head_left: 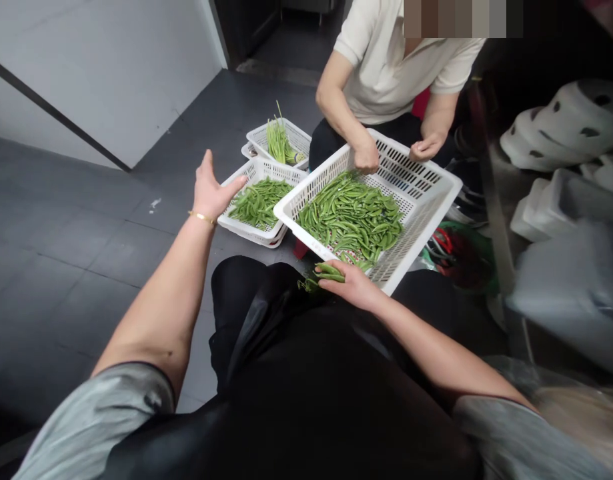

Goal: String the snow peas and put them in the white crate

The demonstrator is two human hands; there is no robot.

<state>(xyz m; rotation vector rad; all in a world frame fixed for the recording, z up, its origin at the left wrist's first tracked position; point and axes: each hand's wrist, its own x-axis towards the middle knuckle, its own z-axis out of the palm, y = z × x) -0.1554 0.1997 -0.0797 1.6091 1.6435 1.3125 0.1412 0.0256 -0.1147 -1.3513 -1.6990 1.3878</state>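
Observation:
My left hand (pixel 215 192) is open, thumb and fingers apart, above the left edge of a smaller white basket (pixel 233 229) that holds green pea pods (pixel 261 202). In my right hand (pixel 355 285) are a few pea pods (pixel 329 272), with thin stringy bits hanging beside them. That hand is at the near rim of a large white slotted basket (pixel 429 193). A heap of pea pods (pixel 353 217) covers much of the large basket's bottom, mostly toward its left side.
Across the large basket sits a person (pixel 386 73) in a cream shirt, both hands at its far rim. Another white basket (pixel 302 137) with long green stalks (pixel 280 141) stands behind the smaller one. White plastic containers (pixel 561 127) line the right side. A grey panel (pixel 106 73) stands at upper left.

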